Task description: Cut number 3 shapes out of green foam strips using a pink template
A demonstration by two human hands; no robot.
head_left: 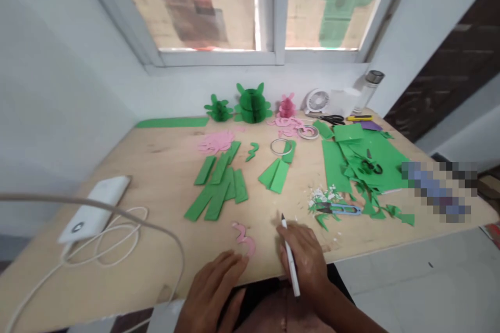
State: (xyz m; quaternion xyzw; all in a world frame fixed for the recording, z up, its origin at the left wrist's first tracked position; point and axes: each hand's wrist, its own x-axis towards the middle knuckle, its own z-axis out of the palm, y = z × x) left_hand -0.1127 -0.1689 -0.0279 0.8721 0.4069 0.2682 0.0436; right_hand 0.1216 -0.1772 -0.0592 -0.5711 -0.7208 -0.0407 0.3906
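Note:
In the head view my right hand (307,257) is closed around a white pen (290,263), its dark tip pointing away from me over the table. My left hand (214,283) rests at the table's front edge with fingers stretched out. Its fingertips are at the lower end of a curvy pink paper cutout (242,238); whether they press on it I cannot tell. Beyond lie several green paper strips (214,195), a small squiggly green cutout (252,152) and a heap of pink cutouts (215,141). To the right, blue-handled thread snips (344,209) lie by white and green paper scraps (324,197).
Green paper sheets (336,166) and offcuts cover the right side. Along the back stand green paper figures (253,104), a pink one (287,106), a small fan (317,100) and a bottle (367,91). A white power bank (96,208) with cables lies left. Rings (281,146) lie mid-table.

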